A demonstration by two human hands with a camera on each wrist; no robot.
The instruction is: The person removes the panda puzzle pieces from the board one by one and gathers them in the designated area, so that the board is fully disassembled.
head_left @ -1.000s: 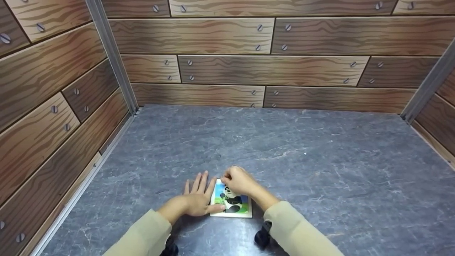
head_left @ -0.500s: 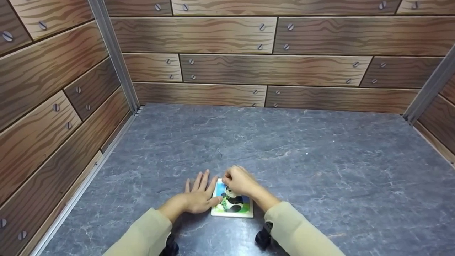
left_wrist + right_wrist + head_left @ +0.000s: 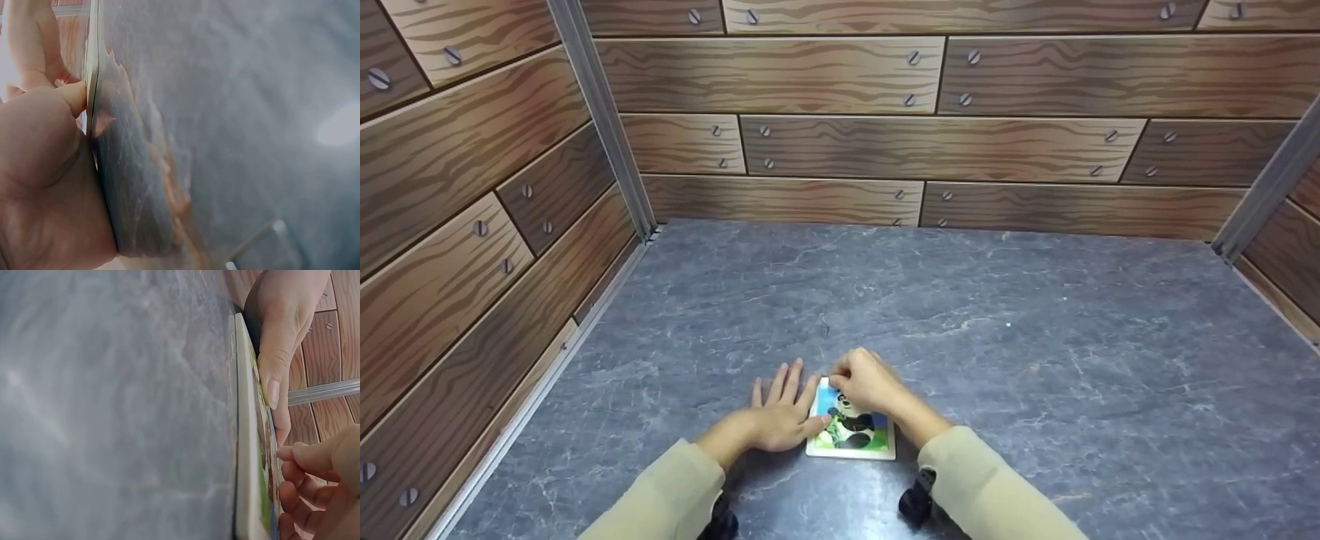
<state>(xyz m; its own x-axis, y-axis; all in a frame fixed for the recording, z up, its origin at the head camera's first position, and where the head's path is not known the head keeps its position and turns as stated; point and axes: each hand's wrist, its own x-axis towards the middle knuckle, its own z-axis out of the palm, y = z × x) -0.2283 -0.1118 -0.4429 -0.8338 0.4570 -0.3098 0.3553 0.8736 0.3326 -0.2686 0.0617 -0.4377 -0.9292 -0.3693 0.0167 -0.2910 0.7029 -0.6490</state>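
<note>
A flat square board [image 3: 855, 453] with a pale rim and a panda picture lies on the table near the front, probably a puzzle. My left hand [image 3: 776, 427] lies spread at its left side, palm down, with the thumb resting on the picture; the left wrist view shows the thumb [image 3: 73, 97] at the board's edge. At the board's upper part, my right hand [image 3: 866, 382] has curled fingers and pinches at it with thumb and fingertips. In the right wrist view, the right fingertips [image 3: 288, 468] meet the picture's face. What lies between them is hidden.
The blue-grey marbled table [image 3: 930, 300] stretches back to a wood-patterned wall [image 3: 825, 146]. Another patterned wall [image 3: 487, 232] and a metal post [image 3: 611, 120] stand at the left. A tiny white speck [image 3: 1008, 325] lies right of the hands.
The left thumb has shifted up along the board from its lower left corner and now rests higher on the picture. My right hand stays at the board's upper part.
</note>
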